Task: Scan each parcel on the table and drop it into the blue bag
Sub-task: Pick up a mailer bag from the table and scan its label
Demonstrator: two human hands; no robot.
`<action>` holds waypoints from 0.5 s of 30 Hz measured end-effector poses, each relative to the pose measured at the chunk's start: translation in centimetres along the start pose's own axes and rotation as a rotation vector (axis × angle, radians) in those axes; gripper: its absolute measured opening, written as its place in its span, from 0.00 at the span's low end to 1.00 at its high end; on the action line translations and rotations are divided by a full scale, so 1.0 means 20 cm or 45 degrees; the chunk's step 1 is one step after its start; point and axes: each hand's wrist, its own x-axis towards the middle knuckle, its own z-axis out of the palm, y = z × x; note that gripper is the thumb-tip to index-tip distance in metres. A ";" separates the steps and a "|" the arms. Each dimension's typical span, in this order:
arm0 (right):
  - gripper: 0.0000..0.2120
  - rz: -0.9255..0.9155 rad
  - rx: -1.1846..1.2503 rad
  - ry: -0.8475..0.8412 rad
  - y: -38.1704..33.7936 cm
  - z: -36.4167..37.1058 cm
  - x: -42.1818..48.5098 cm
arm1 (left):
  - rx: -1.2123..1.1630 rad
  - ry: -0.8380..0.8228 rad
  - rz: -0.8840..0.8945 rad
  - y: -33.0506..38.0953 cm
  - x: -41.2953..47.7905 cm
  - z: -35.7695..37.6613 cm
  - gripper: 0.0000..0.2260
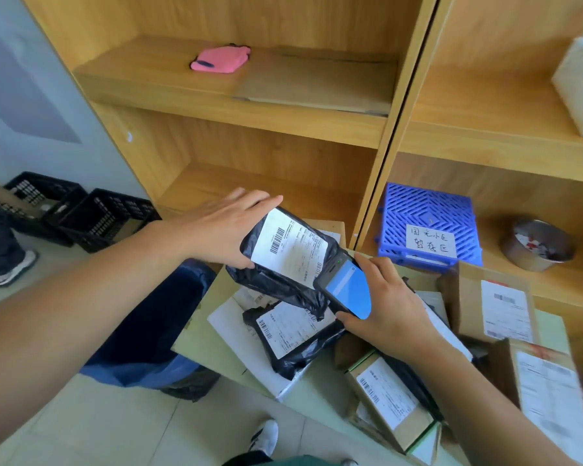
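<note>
Your left hand (223,230), beside the blue bag (138,334), clasps the black parcel (273,280) above the table (199,331); its slack film could crease the label (290,250) and spoil the read from the scanner (347,287) gripped in your right hand (392,307)

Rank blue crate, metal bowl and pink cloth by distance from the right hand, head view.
1. blue crate, just behind the right hand.
2. metal bowl, farther off to the right.
3. pink cloth, high up, far left.

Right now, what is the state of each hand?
The left hand is closed, holding the black parcel.
The right hand is closed, holding the scanner.
</note>
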 end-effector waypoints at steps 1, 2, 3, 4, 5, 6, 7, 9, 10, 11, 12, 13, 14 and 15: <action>0.48 -0.021 0.014 -0.005 -0.05 0.03 0.03 | -0.045 0.019 -0.047 -0.05 -0.06 0.02 0.57; 0.48 -0.037 0.036 -0.007 -0.10 0.05 0.06 | -0.092 0.041 -0.096 -0.09 -0.12 0.04 0.57; 0.48 -0.054 0.066 -0.010 -0.15 0.07 0.09 | -0.132 0.070 -0.148 -0.14 -0.18 0.07 0.56; 0.48 -0.074 0.092 -0.014 -0.20 0.11 0.12 | -0.166 0.101 -0.205 -0.19 -0.25 0.11 0.56; 0.48 -0.091 0.113 -0.023 -0.27 0.14 0.15 | -0.198 0.126 -0.273 -0.24 -0.32 0.15 0.55; 0.48 -0.108 0.132 -0.041 -0.34 0.18 0.19 | -0.226 0.147 -0.353 -0.30 -0.40 0.19 0.54; 0.47 -0.123 0.154 -0.059 -0.40 0.21 0.23 | -0.243 0.172 -0.428 -0.35 -0.48 0.24 0.53; 0.45 -0.165 0.203 -0.108 -0.54 0.29 0.30 | -0.253 0.216 -0.574 -0.45 -0.64 0.33 0.51; 0.45 -0.189 0.222 -0.130 -0.60 0.34 0.32 | -0.257 0.240 -0.626 -0.50 -0.71 0.38 0.50; 0.44 -0.208 0.243 -0.152 -0.65 0.37 0.35 | -0.265 0.263 -0.667 -0.54 -0.77 0.42 0.50; 0.43 -0.221 0.264 -0.175 -0.71 0.41 0.36 | -0.273 0.282 -0.706 -0.58 -0.83 0.45 0.49; 0.43 -0.237 0.279 -0.194 -0.77 0.44 0.39 | -0.279 0.294 -0.751 -0.63 -0.89 0.48 0.49; 0.42 -0.255 0.284 -0.211 -0.83 0.47 0.42 | -0.281 0.308 -0.798 -0.68 -0.94 0.52 0.49; 0.42 -0.275 0.282 -0.224 -0.88 0.50 0.44 | -0.282 0.328 -0.847 -0.72 -0.98 0.55 0.48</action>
